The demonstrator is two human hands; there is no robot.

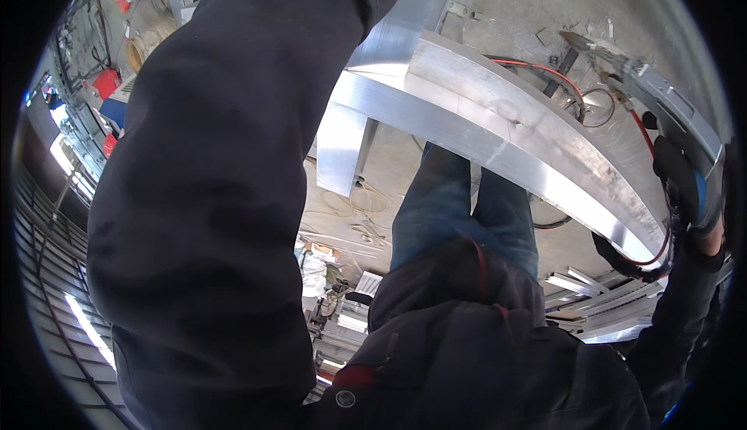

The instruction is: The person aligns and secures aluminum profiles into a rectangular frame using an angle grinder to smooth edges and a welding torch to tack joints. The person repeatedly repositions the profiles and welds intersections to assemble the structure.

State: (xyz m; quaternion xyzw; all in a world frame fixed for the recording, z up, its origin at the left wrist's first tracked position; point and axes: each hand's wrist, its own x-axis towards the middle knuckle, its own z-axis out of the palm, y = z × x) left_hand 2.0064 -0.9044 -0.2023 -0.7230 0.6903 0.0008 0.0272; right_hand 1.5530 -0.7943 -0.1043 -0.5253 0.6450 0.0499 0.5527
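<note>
At the right rim my right hand, in a dark glove with a blue patch, is closed round the handle of a grey welding gun. Its narrow nozzle points up and left over the floor. A silvery metal beam crosses in front of my legs, bent by the lens. My left arm, in a dark sleeve, reaches up the picture past the top edge. The left hand itself is out of sight. Under the sleeve's cuff a wide flat metal piece meets the beam.
A red and black hose loops behind the beam near the gun. Small metal offcuts are scattered across the concrete floor. Long metal profiles lie stacked at the lower right. Thin cable lies loose beside my legs.
</note>
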